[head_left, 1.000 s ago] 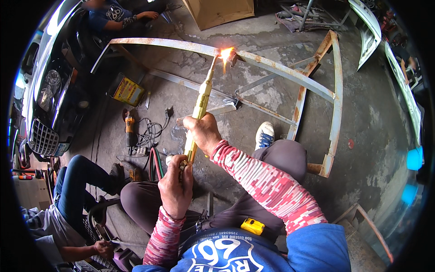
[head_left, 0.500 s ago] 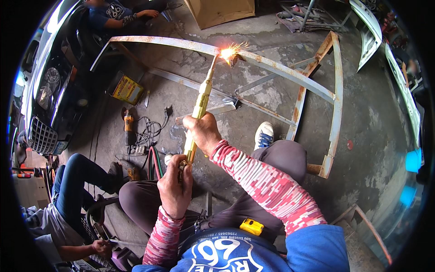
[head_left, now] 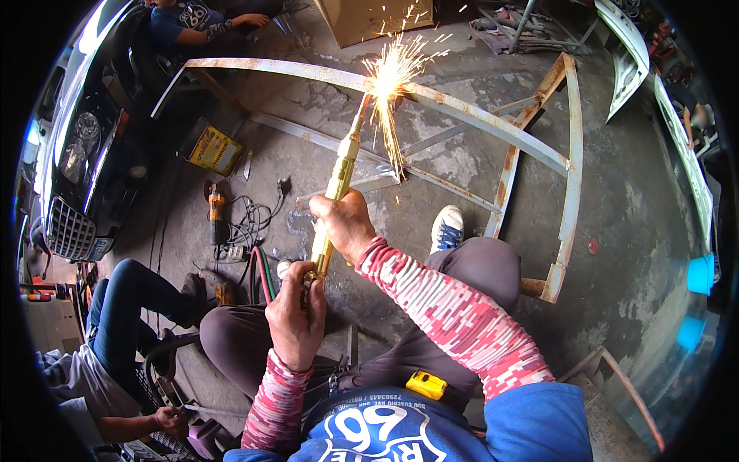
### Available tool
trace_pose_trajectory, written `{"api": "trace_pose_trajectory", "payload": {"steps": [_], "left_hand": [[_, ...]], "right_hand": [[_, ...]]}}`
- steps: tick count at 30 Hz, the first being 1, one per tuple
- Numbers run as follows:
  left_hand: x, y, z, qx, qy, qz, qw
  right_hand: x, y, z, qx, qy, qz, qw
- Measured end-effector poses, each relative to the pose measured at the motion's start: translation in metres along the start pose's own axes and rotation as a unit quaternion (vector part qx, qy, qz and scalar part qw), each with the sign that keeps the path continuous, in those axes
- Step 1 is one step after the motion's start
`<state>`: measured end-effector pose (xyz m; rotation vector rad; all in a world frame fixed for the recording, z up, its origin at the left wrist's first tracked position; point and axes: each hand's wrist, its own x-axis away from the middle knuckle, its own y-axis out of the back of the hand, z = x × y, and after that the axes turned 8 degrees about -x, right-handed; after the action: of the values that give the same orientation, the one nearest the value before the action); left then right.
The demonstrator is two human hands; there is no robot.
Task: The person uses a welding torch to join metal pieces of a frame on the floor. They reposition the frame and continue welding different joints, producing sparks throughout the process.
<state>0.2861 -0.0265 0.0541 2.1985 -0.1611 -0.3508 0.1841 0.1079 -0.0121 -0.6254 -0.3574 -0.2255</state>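
Observation:
A brass-coloured gas cutting torch (head_left: pixel 339 179) slants away from me, its tip against a rusty metal frame (head_left: pixel 493 119). Bright sparks (head_left: pixel 394 73) burst from the frame's top bar where the tip meets it, and some fall below the bar. My right hand (head_left: pixel 346 223) wraps round the torch's middle. Nearer to me, my left hand (head_left: pixel 297 317) closes on the rear end of the torch, by its valve fittings, with thumb and fingers pinching there. The glare hides the exact cut. Red and green hoses (head_left: pixel 263 276) curve on the floor left of the torch's rear.
An orange angle grinder (head_left: pixel 216 215) lies by coiled cords at left, near a yellow can (head_left: pixel 212 149). A car front (head_left: pixel 81 169) stands far left. One person (head_left: pixel 115 339) sits lower left; another (head_left: pixel 185 27) is at the upper left. A cardboard box (head_left: pixel 373 19) stands at the back.
The sparks have grown from a small glow into a wide spray, reaching upward and down below the bar. My hands and the torch have hardly moved.

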Motion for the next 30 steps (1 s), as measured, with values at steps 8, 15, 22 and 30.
{"api": "trace_pose_trajectory", "payload": {"steps": [8,15,22,30], "left_hand": [[0.0016,-0.0024,0.0041,-0.007,0.005,-0.009,1.0],[0.0023,-0.0021,0.0046,0.004,0.026,-0.001,1.0],[0.0006,-0.0017,0.0042,-0.01,0.02,0.003,1.0],[0.0071,-0.0028,0.006,-0.014,0.025,0.002,1.0]], "right_hand": [[-0.0012,-0.0006,0.0001,0.008,0.004,-0.008,1.0],[-0.0008,-0.0002,0.0003,0.003,0.006,-0.007,1.0],[-0.0032,0.0001,0.0013,0.014,0.011,-0.01,1.0],[0.0026,0.0022,-0.0012,0.023,0.018,-0.007,1.0]]}}
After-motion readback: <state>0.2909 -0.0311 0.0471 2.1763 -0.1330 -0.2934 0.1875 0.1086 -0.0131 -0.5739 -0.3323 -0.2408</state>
